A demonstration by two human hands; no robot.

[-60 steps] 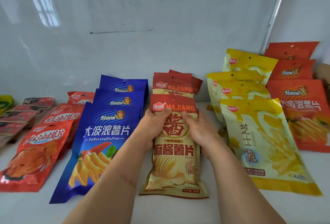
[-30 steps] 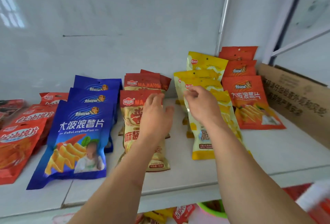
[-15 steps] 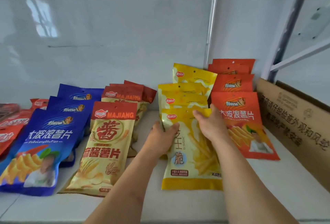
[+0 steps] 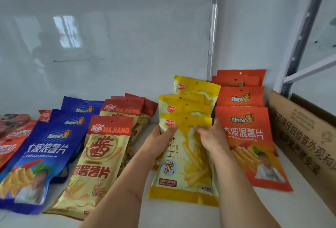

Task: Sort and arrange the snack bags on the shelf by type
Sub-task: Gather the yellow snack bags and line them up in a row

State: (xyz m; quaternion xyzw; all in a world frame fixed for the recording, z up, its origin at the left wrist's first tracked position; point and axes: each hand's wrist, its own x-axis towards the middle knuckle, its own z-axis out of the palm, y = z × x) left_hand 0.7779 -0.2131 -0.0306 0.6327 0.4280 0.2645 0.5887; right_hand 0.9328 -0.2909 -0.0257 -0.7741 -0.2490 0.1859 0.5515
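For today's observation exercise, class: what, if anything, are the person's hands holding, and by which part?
Both hands, left hand and right hand, grip the front yellow plastic fries snack bag by its upper side edges, just below the top seal.

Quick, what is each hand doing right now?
Left hand: grips the left edge of the front yellow bag.
Right hand: grips the same bag's right edge.

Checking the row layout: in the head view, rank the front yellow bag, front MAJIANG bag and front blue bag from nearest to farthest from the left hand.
1. Front yellow bag: in the left hand grip.
2. Front MAJIANG bag: next row to its left.
3. Front blue bag: farther left.
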